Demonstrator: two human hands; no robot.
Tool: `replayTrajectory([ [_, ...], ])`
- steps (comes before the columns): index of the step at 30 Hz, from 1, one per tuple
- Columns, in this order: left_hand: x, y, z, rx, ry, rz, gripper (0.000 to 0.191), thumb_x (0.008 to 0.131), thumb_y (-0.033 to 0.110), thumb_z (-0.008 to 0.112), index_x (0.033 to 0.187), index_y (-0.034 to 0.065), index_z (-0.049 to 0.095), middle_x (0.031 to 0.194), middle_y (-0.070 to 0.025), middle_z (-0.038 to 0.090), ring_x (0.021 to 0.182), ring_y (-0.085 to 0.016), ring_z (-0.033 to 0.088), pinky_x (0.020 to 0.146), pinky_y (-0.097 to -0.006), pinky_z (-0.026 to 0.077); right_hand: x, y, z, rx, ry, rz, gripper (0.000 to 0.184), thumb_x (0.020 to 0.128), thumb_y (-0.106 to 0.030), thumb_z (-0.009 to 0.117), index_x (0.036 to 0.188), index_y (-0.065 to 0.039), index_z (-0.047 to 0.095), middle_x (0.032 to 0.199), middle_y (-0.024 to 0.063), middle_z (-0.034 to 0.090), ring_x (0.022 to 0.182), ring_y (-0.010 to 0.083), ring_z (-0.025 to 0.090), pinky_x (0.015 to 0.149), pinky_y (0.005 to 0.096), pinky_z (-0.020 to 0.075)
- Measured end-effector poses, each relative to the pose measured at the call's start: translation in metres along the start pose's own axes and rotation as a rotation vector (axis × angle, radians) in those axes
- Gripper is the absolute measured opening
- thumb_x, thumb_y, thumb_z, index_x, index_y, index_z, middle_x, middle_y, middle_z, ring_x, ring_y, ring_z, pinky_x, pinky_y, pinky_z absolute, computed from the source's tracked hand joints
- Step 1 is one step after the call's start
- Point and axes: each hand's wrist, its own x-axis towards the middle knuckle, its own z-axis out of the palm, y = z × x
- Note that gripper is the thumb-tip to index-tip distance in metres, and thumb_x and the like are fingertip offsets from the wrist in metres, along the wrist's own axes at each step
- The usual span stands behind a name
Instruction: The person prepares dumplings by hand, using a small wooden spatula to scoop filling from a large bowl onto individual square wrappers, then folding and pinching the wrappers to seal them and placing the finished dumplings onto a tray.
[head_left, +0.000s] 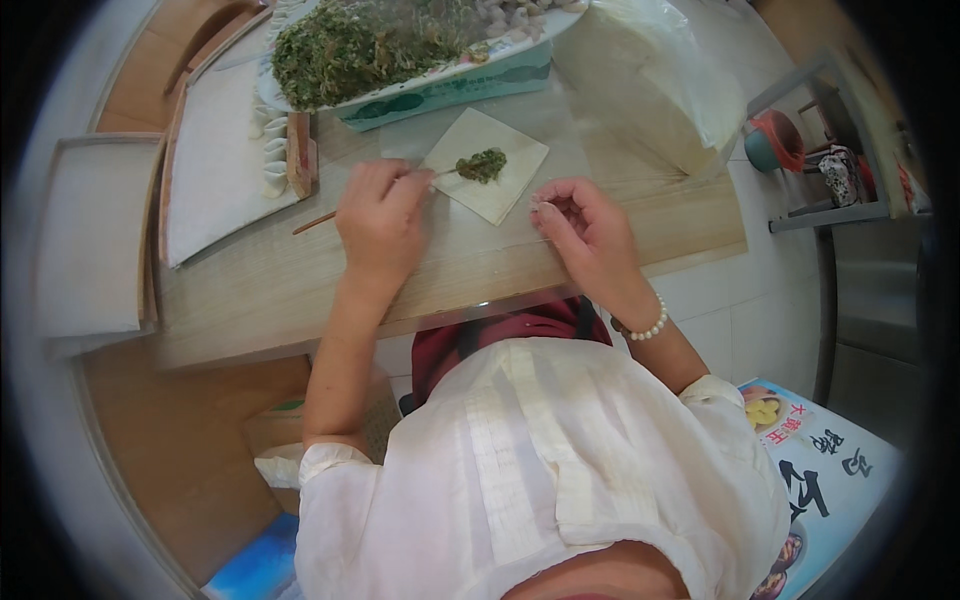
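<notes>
My left hand (384, 214) grips a thin wooden stick (313, 223). The stick's far tip reaches a clump of chopped green filling (482, 165) on a pale square dough wrapper (491, 202). The wrapper lies flat on the table with one corner towards me. To its right is my right hand (589, 229), fingers curled and thumb against the fingertips, apart from the wrapper; nothing shows in it. Beyond the wrapper, a large plate (450, 73) rests on a green and white box (450, 97). It bears a mound of green filling (337, 60) and pale shrimp-like pieces (514, 16).
On the left, a floured tray (214, 165) carries a row of folded dumplings (275, 154) along its right side. Another tray (97, 232) overhangs the table's left end. A clear plastic bag (652, 82) lies back right. The table edge (480, 306) is close to my body.
</notes>
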Motion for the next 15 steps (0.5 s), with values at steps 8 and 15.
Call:
replayTrajectory([
  [8, 0.006, -0.005, 0.01, -0.068, -0.064, -0.043, 0.015, 0.073, 0.0, 0.072, 0.085, 0.0087, 0.069, 0.084, -0.0077, 0.061, 0.08, -0.028, 0.058, 0.065, -0.0378, 0.048, 0.01, -0.014, 0.013, -0.572, -0.1, -0.471, 0.018, 0.081, 0.001, 0.067, 0.098, -0.001, 0.067, 0.103, 0.0128, 0.065, 0.097, 0.0323, 0.06, 0.084, 0.038, 0.0501],
  [15, -0.002, 0.0, 0.005, -0.147, -0.002, -0.099, 0.015, 0.072, -0.001, 0.073, 0.084, 0.0073, 0.069, 0.082, -0.0073, 0.06, 0.078, -0.028, 0.056, 0.065, -0.038, 0.047, 0.007, -0.008, 0.013, -0.597, -0.11, -0.473, 0.02, 0.079, 0.002, 0.067, 0.1, -0.001, 0.068, 0.106, 0.0132, 0.064, 0.101, 0.0322, 0.06, 0.086, 0.0392, 0.0507],
])
